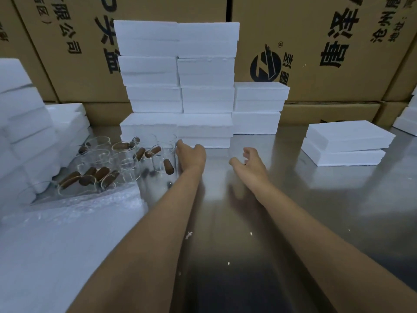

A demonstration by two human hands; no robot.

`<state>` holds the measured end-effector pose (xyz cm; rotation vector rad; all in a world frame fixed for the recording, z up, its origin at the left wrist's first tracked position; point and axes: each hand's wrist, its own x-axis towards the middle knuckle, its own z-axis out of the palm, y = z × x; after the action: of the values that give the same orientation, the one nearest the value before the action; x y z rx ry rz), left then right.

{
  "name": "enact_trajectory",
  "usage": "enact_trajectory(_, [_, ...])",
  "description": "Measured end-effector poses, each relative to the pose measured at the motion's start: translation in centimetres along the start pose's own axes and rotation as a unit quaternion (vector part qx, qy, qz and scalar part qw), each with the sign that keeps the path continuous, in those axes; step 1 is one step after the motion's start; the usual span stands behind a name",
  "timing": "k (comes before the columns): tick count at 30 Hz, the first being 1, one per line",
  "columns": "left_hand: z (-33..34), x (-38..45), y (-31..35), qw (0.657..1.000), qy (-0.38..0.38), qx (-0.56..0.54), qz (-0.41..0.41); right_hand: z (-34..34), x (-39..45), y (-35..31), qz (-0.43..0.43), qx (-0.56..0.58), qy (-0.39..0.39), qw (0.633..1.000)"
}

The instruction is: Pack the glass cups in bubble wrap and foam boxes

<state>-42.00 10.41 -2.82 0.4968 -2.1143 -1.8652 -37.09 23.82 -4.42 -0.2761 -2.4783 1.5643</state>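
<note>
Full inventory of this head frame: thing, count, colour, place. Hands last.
glass cups: a cluster, exact count unclear, clear with brown handles, left of centre on the table.
bubble wrap: one pile, translucent white, near left.
foam boxes: a tall stack, white, centre back.
foam stack: many pieces, white, far left.
foam lids: two flat pieces stacked, white, right.
cardboard cartons: several, brown with black print, behind everything.
table: one, shiny metal, with white crumbs.
left hand: one, reaching beside the nearest cup; contact unclear.
right hand: one, fingers loosely curled, holding nothing.
</note>
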Motion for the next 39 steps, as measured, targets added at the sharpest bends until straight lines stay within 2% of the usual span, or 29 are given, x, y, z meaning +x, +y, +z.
enact_trajectory(6, [1.0,2.6,-0.4,0.997,0.067,0.022,0.028,3.3,5.7,-1.2,0.031,-0.065,0.002,0.997])
enact_trajectory(14, [2.1,4.2,-0.8,0.994,0.075,0.063,0.040,4.3,8.0,-0.8,0.013,-0.106,0.024,0.994])
enact_trajectory(20, [1.5,3.3,-0.9,0.994,0.064,0.073,0.055,3.3,6.8,-0.6,0.018,-0.025,0.029,0.999])
enact_trajectory(28, [-0.7,-2.2,-1.2,0.994,0.007,0.080,0.068,1.5,1.0,-0.2,0.024,0.034,0.080,0.996])
enact_trajectory(35, [-4.6,-11.3,-1.9,0.996,0.006,0.069,0.062,-1.2,-8.8,-0.7,0.027,0.072,0.075,0.994])
enact_trajectory(39, [-7.4,-17.3,-2.4,0.994,-0.026,0.068,0.080,-3.8,-15.7,-0.9,0.009,0.113,0.062,0.992])
